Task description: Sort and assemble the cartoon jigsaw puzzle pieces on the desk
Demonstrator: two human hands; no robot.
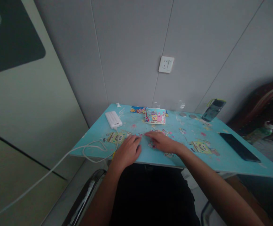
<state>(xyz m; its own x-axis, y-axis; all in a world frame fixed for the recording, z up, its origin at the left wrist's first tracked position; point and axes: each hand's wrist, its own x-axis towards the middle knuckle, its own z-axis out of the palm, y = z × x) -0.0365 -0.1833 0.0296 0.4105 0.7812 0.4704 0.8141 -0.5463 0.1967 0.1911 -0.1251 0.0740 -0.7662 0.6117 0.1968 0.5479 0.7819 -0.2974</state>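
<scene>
My left hand (pixel 128 150) rests on the near part of the light blue table (pixel 131 126), fingers stretched forward and thumb apart. Facing it, my right hand (pixel 160 141) reaches in from the right, its fingers extended towards my left fingertips and touching the tabletop. Small colourful pieces (pixel 168 134), which look like jigsaw pieces, lie scattered around and partly under my right hand. Nothing can be made out in either hand. Behind them is a picture card (pixel 155 116) with cartoon figures, in front of a blue printed strip (pixel 137 110).
A white power bank (pixel 113 119) with a white cable (pixel 89 146) lies at left, the cable running off the table's edge. On the right are a dark tablet-like slab (pixel 239 147) and a tilted-looking water bottle (pixel 213 110). A wall with a socket (pixel 166 64) stands behind.
</scene>
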